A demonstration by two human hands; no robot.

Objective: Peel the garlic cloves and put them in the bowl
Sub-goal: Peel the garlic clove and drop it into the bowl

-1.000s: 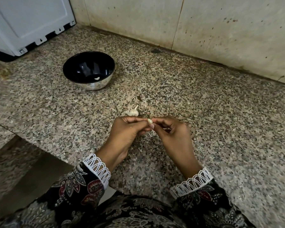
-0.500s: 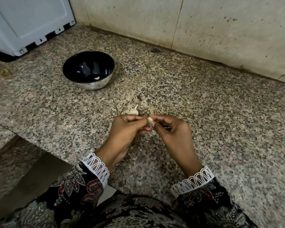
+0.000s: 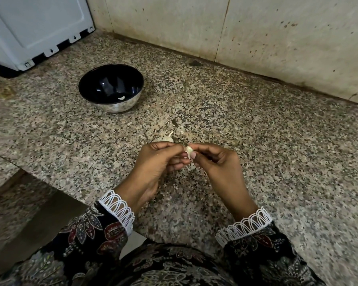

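Head view: a garlic clove (image 3: 189,150) pinched between both hands above the speckled granite desk (image 3: 256,141).

The pale, papery clove stands roughly upright, its long axis tilted slightly. The left hand (image 3: 159,162) and right hand (image 3: 217,162) meet knuckles-up, fingers curled and pinching it. A glossy round black bowl (image 3: 111,87) sits far left, holding one peeled clove (image 3: 121,98).

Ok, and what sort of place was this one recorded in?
Most likely a home kitchen: a speckled granite counter against a stained tiled wall, a white appliance in the corner, and a bowl set out for garlic.
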